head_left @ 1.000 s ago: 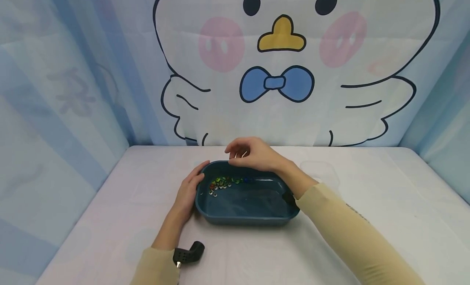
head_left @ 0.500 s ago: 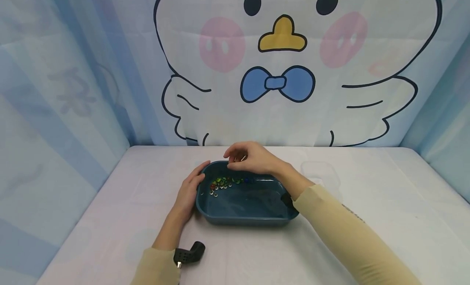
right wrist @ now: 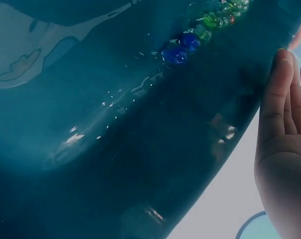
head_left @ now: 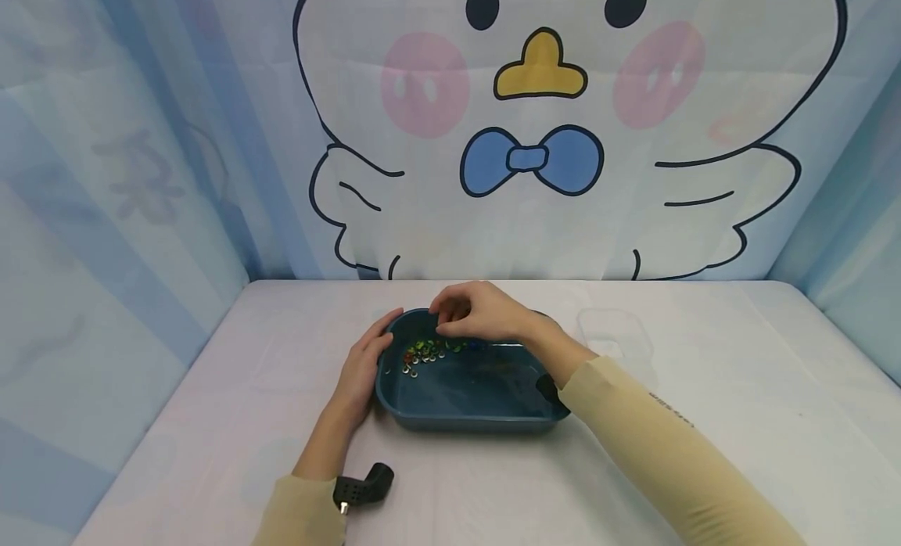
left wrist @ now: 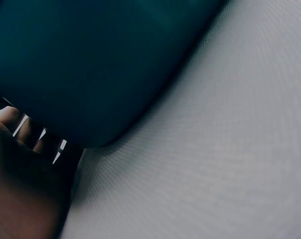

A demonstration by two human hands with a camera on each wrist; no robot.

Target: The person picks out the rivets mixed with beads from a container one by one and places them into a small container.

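Observation:
A dark blue-green basin [head_left: 472,425] stands on the table, its bottom glossy with reflections. Small glass marbles [head_left: 425,350] in green, red, clear and blue lie at its left and along the far side. Two blue marbles [right wrist: 175,54] show in the right wrist view. My left hand [head_left: 362,366] rests against the basin's left end, thumb at the rim and fingers extended along the outside. Over the far rim, my right hand [head_left: 486,311] is bent downward, with a gap between thumb and forefinger and nothing visible in it. Its thumb [right wrist: 280,79] lies beside the basin wall.
A clear plastic container [head_left: 619,335] sits right of the basin, partly behind the right forearm. A white cloth covers the table [head_left: 450,491]. Behind it hangs a curtain [head_left: 528,233] printed with a cartoon bird. Each wrist carries a black camera mount [head_left: 366,483].
My right hand has lowered over the far rim toward the marbles, its fingertips now lower in the head view. My left hand and the basin stay in place.

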